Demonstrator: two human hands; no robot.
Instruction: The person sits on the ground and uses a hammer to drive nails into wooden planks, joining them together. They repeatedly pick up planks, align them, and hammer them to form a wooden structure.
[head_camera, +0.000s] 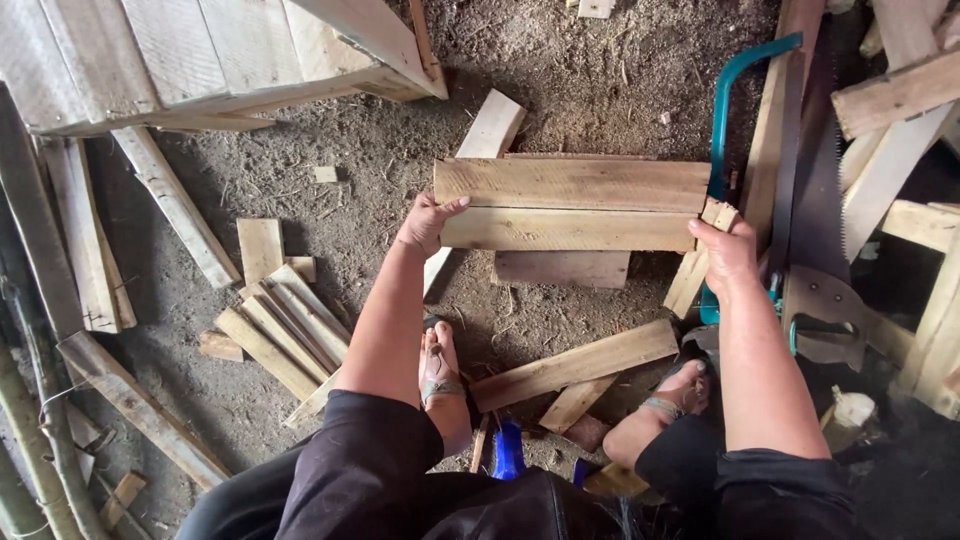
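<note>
left hand (425, 226) clamps left end of 2 stacked planks (570, 205) | right hand (728, 252) grips right end, fingers clenched | teal-framed saw (722, 130) just right of planks | dirt floor (330, 170) under planks

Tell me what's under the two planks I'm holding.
Under the planks a shorter board sticks out on the dirt floor. Whatever else lies beneath them is covered.

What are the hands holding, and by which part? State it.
Both hold the near plank of two short wooden planks lying side by side: the left hand grips its left end, the right hand its right end.
</note>
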